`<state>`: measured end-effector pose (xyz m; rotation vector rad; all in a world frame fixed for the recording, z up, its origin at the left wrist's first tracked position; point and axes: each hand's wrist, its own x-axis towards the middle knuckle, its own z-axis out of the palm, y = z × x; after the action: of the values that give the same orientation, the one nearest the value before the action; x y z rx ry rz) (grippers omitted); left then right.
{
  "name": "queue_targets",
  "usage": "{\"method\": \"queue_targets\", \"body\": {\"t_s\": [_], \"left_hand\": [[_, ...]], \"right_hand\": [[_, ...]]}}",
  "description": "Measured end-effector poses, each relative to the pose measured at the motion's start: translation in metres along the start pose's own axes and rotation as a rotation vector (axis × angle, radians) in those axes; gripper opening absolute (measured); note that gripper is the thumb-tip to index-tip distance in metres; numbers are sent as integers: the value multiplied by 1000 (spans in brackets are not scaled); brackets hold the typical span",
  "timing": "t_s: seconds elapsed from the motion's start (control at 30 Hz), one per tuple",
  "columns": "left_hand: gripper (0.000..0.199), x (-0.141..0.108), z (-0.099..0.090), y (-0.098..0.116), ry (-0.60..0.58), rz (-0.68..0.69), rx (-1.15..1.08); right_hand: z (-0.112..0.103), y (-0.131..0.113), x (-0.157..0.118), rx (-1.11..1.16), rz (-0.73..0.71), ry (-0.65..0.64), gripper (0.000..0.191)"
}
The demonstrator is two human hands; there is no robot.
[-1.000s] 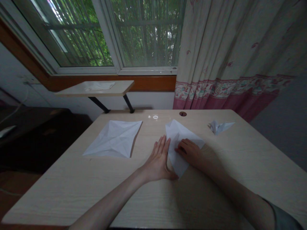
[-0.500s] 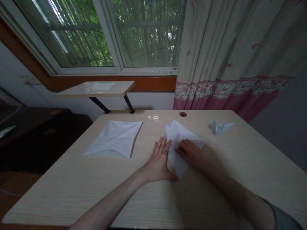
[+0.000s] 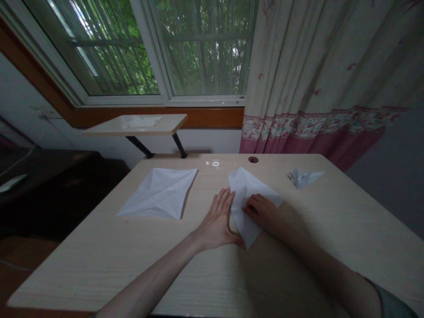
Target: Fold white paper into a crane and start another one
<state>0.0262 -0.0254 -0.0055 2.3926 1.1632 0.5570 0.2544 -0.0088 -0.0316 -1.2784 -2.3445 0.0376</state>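
Note:
Under my hands on the table lies a folded white sheet of paper [image 3: 249,181], with a point towards me. My left hand [image 3: 217,223] rests flat along its left edge, fingers spread, the thumb by the near corner. My right hand [image 3: 265,214] is on top of the paper with its fingers curled and closed, thumb and fingertips together against the middle of the sheet; the exact grip is partly hidden. To the left lies a creased, unfolded white sheet [image 3: 159,194]. A small folded paper figure with pointed ends [image 3: 303,177] sits at the right.
A small raised shelf [image 3: 172,124] on black legs holds another white paper [image 3: 141,121] at the back left. The wooden table [image 3: 115,265] has a round cable hole [image 3: 253,160] near its far edge. Behind are a window and a patterned curtain [image 3: 274,126].
My left hand has eased very slightly to the left, away from the paper. My right hand keeps its place on the sheet. The view has tilted up a touch.

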Motion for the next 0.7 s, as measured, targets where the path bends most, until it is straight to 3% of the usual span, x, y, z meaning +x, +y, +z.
{"method": "queue_targets", "body": {"t_s": [0.2, 0.7], "left_hand": [[116, 1, 1, -3, 93, -36, 48], [143, -2, 2, 1, -52, -7, 57]], "right_hand": [[2, 0, 1, 3, 7, -6, 13], [1, 1, 1, 18, 7, -31, 16]]}}
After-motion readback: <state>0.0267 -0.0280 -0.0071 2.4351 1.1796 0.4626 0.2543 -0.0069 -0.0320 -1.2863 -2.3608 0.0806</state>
